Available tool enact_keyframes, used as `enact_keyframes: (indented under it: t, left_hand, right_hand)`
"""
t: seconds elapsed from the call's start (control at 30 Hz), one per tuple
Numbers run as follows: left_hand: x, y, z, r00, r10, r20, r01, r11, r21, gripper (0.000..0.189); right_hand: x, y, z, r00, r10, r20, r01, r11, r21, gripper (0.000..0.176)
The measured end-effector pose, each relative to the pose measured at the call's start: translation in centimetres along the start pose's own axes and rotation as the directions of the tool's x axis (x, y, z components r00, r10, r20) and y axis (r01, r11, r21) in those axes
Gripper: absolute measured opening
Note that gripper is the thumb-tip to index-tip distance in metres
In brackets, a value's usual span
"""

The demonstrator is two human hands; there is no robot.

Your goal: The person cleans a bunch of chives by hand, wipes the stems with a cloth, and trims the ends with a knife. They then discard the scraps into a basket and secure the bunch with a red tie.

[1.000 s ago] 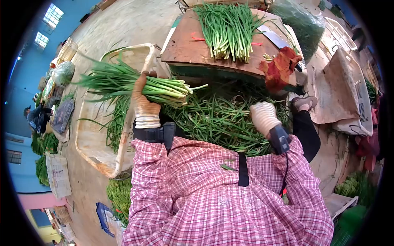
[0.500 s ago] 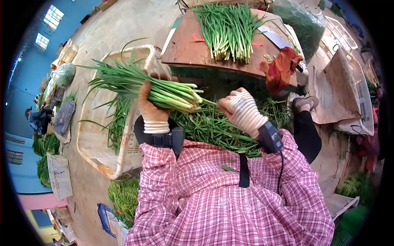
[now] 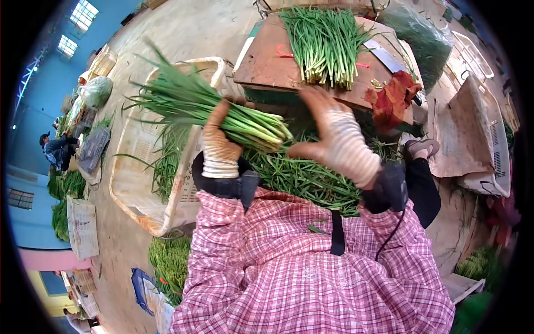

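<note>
Head view, left hand (image 3: 219, 146) gripping scallions (image 3: 206, 108), right hand (image 3: 336, 136) open

**Inspector:** Right hand (image 3: 339, 139)?
**Assistant:** Motion-blurred; finger detail is unreadable.
**Inspector:** Left hand (image 3: 219, 147)?
**Assistant:** Palm is hidden against the scallion bundle (image 3: 222, 114).
**Inspector:** Cleaver (image 3: 386, 55)?
**Assistant:** Handle is covered by the red cloth (image 3: 395, 97).
**Inspector:** Distant person (image 3: 55, 150)?
**Assistant:** Too small to detail.

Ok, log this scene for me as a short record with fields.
left: gloved left hand grips a bunch of long green stalks with pale ends
right: gloved right hand open, fingers spread, by the bunch's pale ends; contact unclear, blurred
below hands: loose heap of green stalks
left side: pale plastic crate, a few stalks inside
ahead: brown wooden board bearing a second pile of green stalks, a steel cleaver blade and a red cloth
</note>
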State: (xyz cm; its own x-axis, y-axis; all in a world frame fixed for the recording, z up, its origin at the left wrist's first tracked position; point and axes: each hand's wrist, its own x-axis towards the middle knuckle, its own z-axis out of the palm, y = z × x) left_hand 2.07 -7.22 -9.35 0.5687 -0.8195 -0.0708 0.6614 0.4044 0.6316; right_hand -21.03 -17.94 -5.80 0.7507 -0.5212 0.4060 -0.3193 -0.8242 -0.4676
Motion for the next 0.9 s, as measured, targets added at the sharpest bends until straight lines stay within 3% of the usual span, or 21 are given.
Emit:
enact_keyframes:
  t: [0.07, 0.13, 0.2, 0.23, 0.33, 0.4, 0.43, 0.47, 0.5, 0.53, 0.6, 0.63, 0.67, 0.7, 0.73, 0.77, 0.8, 0.83, 0.87, 0.9]
  left_hand:
    - [-0.3, -1.9, 1.3, 0.996, -0.003, 0.093, 0.005, 1.000, -0.021, 0.027]
    - [-1.4, -2.7, 2.9, 0.992, 0.019, 0.121, -0.010, 0.997, -0.078, 0.035]
    - [-1.4, -3.3, 3.2, 0.987, 0.081, 0.136, -0.078, 0.997, -0.028, 0.040]
    - [-1.4, -3.5, 3.4, 0.977, 0.139, 0.165, -0.140, 0.990, -0.008, 0.044]
    - [-2.1, -3.0, 2.7, 0.972, 0.124, 0.200, -0.115, 0.992, -0.053, 0.043]
    - [-3.6, -1.0, 3.3, 0.944, 0.198, 0.264, -0.200, 0.980, -0.020, 0.042]
    - [-4.6, 0.1, 3.1, 0.934, 0.200, 0.297, -0.194, 0.980, -0.049, 0.051]
    - [-6.1, 1.1, 4.2, 0.885, 0.370, 0.282, -0.390, 0.921, 0.017, 0.064]
    - [-6.7, 2.6, 3.8, 0.833, 0.366, 0.415, -0.444, 0.889, 0.108, 0.075]
    - [-7.5, 3.5, 3.8, 0.802, 0.404, 0.440, -0.492, 0.865, 0.103, 0.079]
    - [-9.7, 4.9, 3.5, 0.842, 0.319, 0.434, -0.448, 0.863, 0.235, 0.086]
    - [-10.7, 5.5, 0.5, 0.927, 0.138, 0.348, -0.272, 0.887, 0.374, 0.087]
    - [-12.7, 6.1, 1.4, 0.983, -0.095, 0.158, -0.030, 0.765, 0.644, 0.080]
    - [-14.3, 7.7, 1.0, 0.961, -0.272, 0.043, -0.017, 0.096, 0.995, 0.068]
    - [-16.0, 6.9, 2.1, 0.895, -0.444, 0.041, 0.090, 0.271, 0.958, 0.054]
    - [-17.2, 8.1, 5.9, 0.749, -0.657, -0.087, 0.301, 0.221, 0.928, 0.052]
    - [-18.0, 9.8, 8.5, 0.677, -0.734, -0.050, 0.309, 0.222, 0.925, 0.054]
    - [-18.6, 11.8, 10.9, 0.694, -0.718, 0.058, 0.221, 0.288, 0.932, 0.059]
    - [-20.0, 12.2, 11.8, 0.861, -0.469, 0.198, 0.120, 0.565, 0.816, 0.071]
    - [-19.3, 12.3, 12.8, 0.928, -0.285, 0.239, -0.058, 0.525, 0.849, 0.099]
  right_hand:
    - [1.7, -1.7, 1.3, 0.994, -0.074, 0.079, 0.082, 0.991, -0.102, 0.119]
    - [2.3, -1.7, 3.2, 0.972, -0.001, 0.237, 0.023, 0.996, -0.088, 0.121]
    - [2.6, -0.8, 5.1, 0.953, 0.089, 0.288, -0.127, 0.985, 0.115, 0.114]
    - [2.3, -0.7, 5.3, 0.939, 0.127, 0.319, -0.246, 0.898, 0.364, 0.102]
    - [1.6, -1.4, 7.0, 0.988, 0.097, 0.119, -0.142, 0.869, 0.475, 0.067]
    - [2.6, -3.0, 5.4, 0.985, 0.020, 0.172, -0.087, 0.918, 0.388, 0.052]
    - [3.1, -4.0, 5.1, 0.994, -0.081, 0.075, 0.046, 0.921, 0.387, 0.047]
    - [3.4, -4.9, 4.6, 0.987, -0.157, 0.017, 0.140, 0.918, 0.370, 0.046]
    - [3.9, -5.9, 4.1, 0.969, -0.240, -0.058, 0.245, 0.903, 0.353, 0.045]
    - [4.2, -6.7, 4.0, 0.939, -0.317, -0.131, 0.343, 0.879, 0.330, 0.044]
    - [5.3, -7.1, 4.2, 0.930, -0.345, -0.126, 0.367, 0.878, 0.308, 0.037]
    - [5.8, -7.1, 4.2, 0.936, -0.340, -0.093, 0.352, 0.886, 0.301, 0.037]
    - [6.1, -7.2, 4.2, 0.942, -0.328, -0.066, 0.333, 0.897, 0.291, 0.038]
    - [6.1, -7.5, 4.4, 0.953, -0.303, -0.029, 0.300, 0.918, 0.259, 0.030]
    - [5.9, -7.6, 4.5, 0.934, -0.347, -0.085, 0.357, 0.893, 0.274, 0.028]
    - [5.7, -7.8, 5.0, 0.934, -0.356, -0.027, 0.351, 0.902, 0.253, 0.026]
    - [5.6, -8.3, 5.4, 0.930, -0.367, 0.032, 0.349, 0.907, 0.237, 0.025]
    - [5.2, -9.0, 5.3, 0.917, -0.384, 0.105, 0.353, 0.907, 0.229, 0.022]
    - [4.7, -9.7, 5.2, 0.898, -0.401, 0.180, 0.359, 0.906, 0.224, 0.021]
    - [4.1, -10.3, 5.1, 0.884, -0.394, 0.251, 0.352, 0.915, 0.198, 0.024]
